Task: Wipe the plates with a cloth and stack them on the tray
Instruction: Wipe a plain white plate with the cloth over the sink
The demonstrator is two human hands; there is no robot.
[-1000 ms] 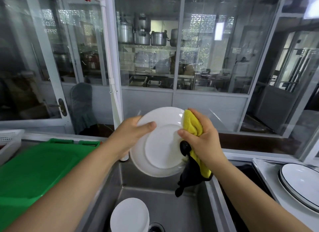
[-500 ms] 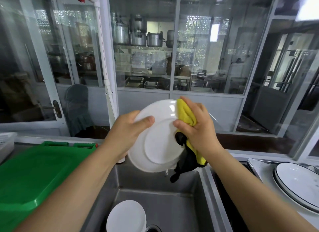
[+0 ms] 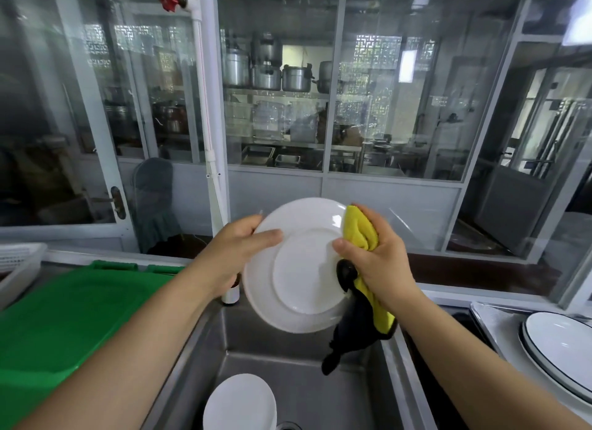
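Holding a plate (image 3: 298, 269) upright over the sink (image 3: 288, 381), I had its underside turned toward the head camera, probably so any drips fell into the basin and not on the counter. My left hand (image 3: 234, 253) gripped the plate's left rim, thumb across the back and fingers hidden behind it, steadying it against the wiping pressure. My right hand (image 3: 374, 256) was clamped on the cloth (image 3: 360, 231), a yellow fold pinched over the plate's right rim so both faces could be rubbed at once; its dark tail hung down toward the basin. More white plates (image 3: 240, 404) waited in the sink below. At right, dark-rimmed plates (image 3: 563, 346) lay stacked on the tray (image 3: 490, 317), within easy reach for setting this one down. A green board (image 3: 64, 317) lay to the left of the sink. I judged the wiping unfinished.
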